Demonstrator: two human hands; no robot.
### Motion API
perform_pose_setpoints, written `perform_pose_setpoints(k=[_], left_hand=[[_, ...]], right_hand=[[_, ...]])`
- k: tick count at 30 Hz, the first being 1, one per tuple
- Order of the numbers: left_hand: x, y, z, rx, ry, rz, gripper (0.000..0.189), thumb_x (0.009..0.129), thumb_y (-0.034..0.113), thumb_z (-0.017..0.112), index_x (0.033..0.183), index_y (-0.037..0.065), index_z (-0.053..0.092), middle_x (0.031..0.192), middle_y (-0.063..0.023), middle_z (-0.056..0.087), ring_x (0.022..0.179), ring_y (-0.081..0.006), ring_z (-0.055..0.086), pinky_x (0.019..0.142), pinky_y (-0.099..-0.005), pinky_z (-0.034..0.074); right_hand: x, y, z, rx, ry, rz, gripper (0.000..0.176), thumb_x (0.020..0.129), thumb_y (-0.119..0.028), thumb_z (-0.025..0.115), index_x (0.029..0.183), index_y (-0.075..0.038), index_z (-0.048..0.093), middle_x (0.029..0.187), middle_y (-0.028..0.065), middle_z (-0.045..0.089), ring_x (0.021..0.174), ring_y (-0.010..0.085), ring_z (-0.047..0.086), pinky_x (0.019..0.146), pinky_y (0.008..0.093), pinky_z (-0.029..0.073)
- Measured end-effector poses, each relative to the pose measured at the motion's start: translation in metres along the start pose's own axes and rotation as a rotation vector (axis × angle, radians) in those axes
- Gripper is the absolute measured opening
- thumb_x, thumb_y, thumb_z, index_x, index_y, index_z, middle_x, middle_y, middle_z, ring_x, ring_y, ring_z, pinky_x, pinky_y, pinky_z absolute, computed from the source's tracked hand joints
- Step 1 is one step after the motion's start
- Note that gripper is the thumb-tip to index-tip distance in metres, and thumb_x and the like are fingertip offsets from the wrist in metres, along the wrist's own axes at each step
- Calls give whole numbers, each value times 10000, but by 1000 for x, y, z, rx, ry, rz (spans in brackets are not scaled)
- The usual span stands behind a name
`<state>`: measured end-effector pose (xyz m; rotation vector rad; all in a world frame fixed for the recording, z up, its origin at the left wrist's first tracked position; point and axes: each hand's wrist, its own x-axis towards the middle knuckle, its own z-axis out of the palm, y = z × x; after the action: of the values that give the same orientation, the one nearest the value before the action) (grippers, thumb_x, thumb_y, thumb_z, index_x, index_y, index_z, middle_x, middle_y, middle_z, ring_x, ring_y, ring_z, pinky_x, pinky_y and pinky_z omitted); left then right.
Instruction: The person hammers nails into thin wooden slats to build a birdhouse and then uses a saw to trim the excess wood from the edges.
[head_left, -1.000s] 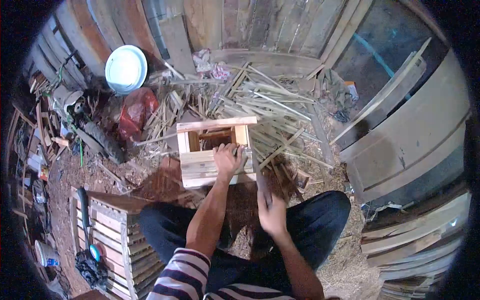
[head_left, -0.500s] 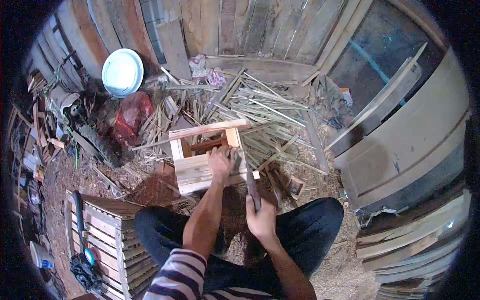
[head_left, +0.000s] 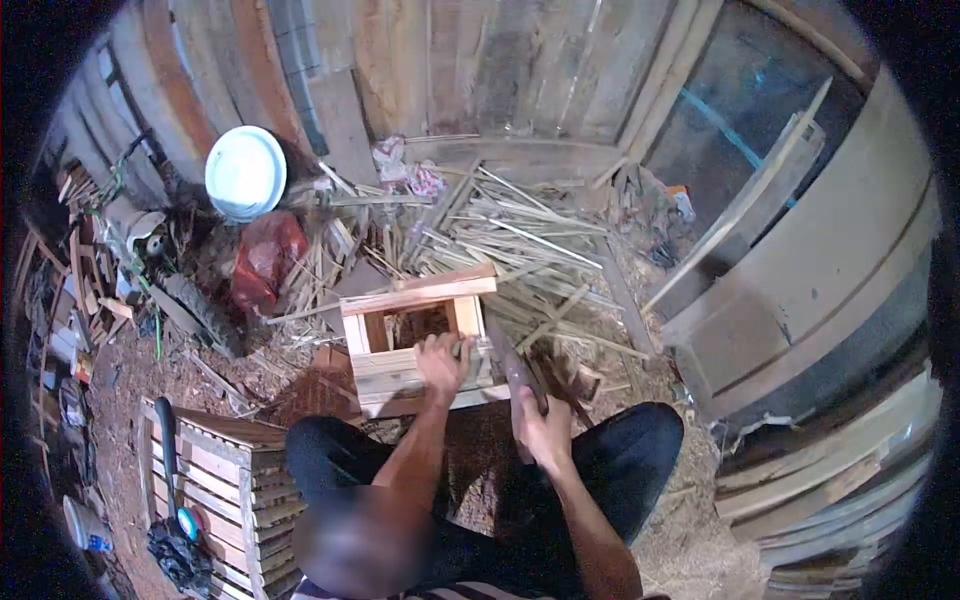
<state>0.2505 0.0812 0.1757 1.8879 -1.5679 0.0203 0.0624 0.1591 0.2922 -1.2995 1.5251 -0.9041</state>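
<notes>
A small wooden box (head_left: 385,384) of pale slats, with an opening near its far end, stands between my knees. My left hand (head_left: 442,362) presses on its near slats, fingers curled over the edge of the opening. In my right hand (head_left: 546,430) is a long flat brown blade (head_left: 510,368), gripped near its lower end. The blade slants up and left, its tip close by the box's right side. How the handle is shaped is hidden by my fingers.
Cut wood strips (head_left: 520,235) are heaped beyond the box. A red plastic bag (head_left: 268,262) and a white basin (head_left: 245,174) are at the far left. A slatted crate (head_left: 215,470) stands by my left knee, with a dark-handled tool (head_left: 168,450) on it. Boards (head_left: 820,470) are stacked at right.
My right hand and the blade have moved right and down, with the blade tilting further away from the box's side. My left hand stays on the box. The view has shifted slightly.
</notes>
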Motion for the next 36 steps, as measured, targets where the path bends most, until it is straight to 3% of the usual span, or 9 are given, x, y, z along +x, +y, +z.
perform_pose_setpoints(k=[9,16,20,26,29,30,32,34,36], left_hand=[[-11,5,-4,-30,69,40,320,868,385,577,813,88,680,802,-84,657,801,-267,574,792,-407,385],[-17,8,-6,-25,77,59,258,848,338,631,764,96,666,759,-49,642,756,-244,558,739,-391,368],[-4,2,-7,-50,42,59,285,868,347,600,801,80,674,792,-77,664,776,-253,574,758,-392,376],[5,1,-8,-53,45,42,288,863,349,597,810,79,679,803,-71,676,814,-246,591,781,-396,385],[12,1,-3,-59,27,14,308,865,371,590,820,81,681,823,-68,679,828,-251,590,792,-401,383],[8,1,-1,-51,11,-6,313,866,376,588,822,81,682,829,-66,680,830,-253,589,796,-403,382],[-3,-1,2,-10,12,-6,316,870,376,586,826,79,683,835,-73,679,837,-256,586,808,-409,380],[2,-3,-1,-35,-11,-6,348,878,399,568,837,75,688,843,-79,679,848,-255,586,821,-412,379],[6,-7,-4,-13,-38,12,346,881,402,565,839,82,691,847,-77,679,851,-252,586,822,-410,377]], right_hand=[[-26,-11,15,-195,50,-202,359,909,-311,565,766,12,632,638,225,595,636,387,625,588,429,466],[0,-24,33,-302,-24,-117,319,910,-299,550,897,-3,667,726,241,629,710,406,639,627,451,496],[-58,0,15,-268,28,-203,292,906,-290,551,881,-28,676,681,225,616,684,410,634,617,469,497],[-28,-21,32,-311,40,-150,335,905,-274,569,737,11,615,601,238,571,618,408,620,545,451,456],[-67,-2,18,-100,218,-533,341,914,-268,556,742,18,626,602,245,575,611,400,630,523,445,451],[-54,1,20,-112,217,-532,341,914,-268,556,742,18,626,602,245,575,611,400,630,523,445,451],[-15,-19,37,-319,-4,-83,350,919,-278,547,818,49,618,677,243,594,703,419,626,579,442,455],[0,-23,48,-292,35,-202,364,920,-291,542,806,48,610,675,250,590,705,416,629,577,444,451],[-31,-38,30,-300,-37,-50,328,916,-266,551,839,45,622,707,257,600,727,415,633,600,438,471]])
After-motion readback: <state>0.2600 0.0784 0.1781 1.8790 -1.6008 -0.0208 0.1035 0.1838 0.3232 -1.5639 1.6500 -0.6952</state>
